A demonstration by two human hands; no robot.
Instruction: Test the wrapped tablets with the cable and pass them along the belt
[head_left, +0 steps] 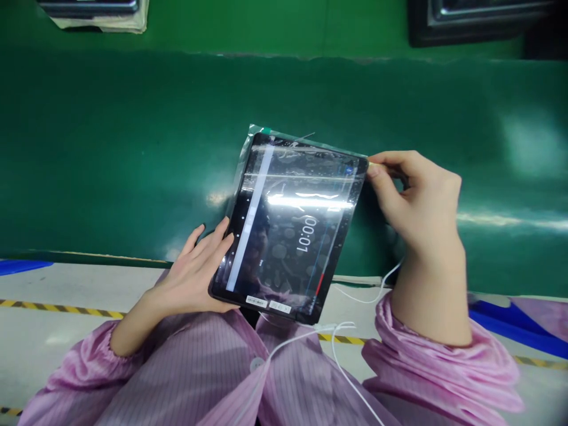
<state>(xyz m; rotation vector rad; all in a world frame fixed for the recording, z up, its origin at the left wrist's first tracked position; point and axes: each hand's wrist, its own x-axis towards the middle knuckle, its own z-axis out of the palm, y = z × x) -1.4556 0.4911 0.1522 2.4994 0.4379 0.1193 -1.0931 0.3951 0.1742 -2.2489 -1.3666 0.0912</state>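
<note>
Left hand point(190, 272) is cradling the lower-left edge of a black rectangular tablet in a clear plastic film sleeve point(288, 228), fingers spread across the front edge, thumb side near the bottom edge. Right hand point(421, 201) is pinching the upper-right corner in a narrow grip between thumb and forefinger, remaining fingers curling out of sight behind it. Tablet is being held tilted at mid-frame, above a glossy dark-green curved surface point(110, 148), rotated so its display reads sideways. Display is lit, but overhead glare and film creases are hiding most of it; digits look like 00:01, can't confirm. Two small white labels point(256, 302) are sitting along the tablet's lower edge, text too small to read. Thin white cable point(377, 293) is running past the right wrist and looping down the front of a pink striped smock point(208, 378), its ends cut off or hidden. Pale grey bench top point(57, 284) with a yellow-and-black hazard stripe point(57, 307) is crossing the lower frame, mostly blocked by the arms. Blue sheet point(519, 325) is showing at right. Dark rectangular objects point(470, 18) are cut off by the top edge, can't identify.
</note>
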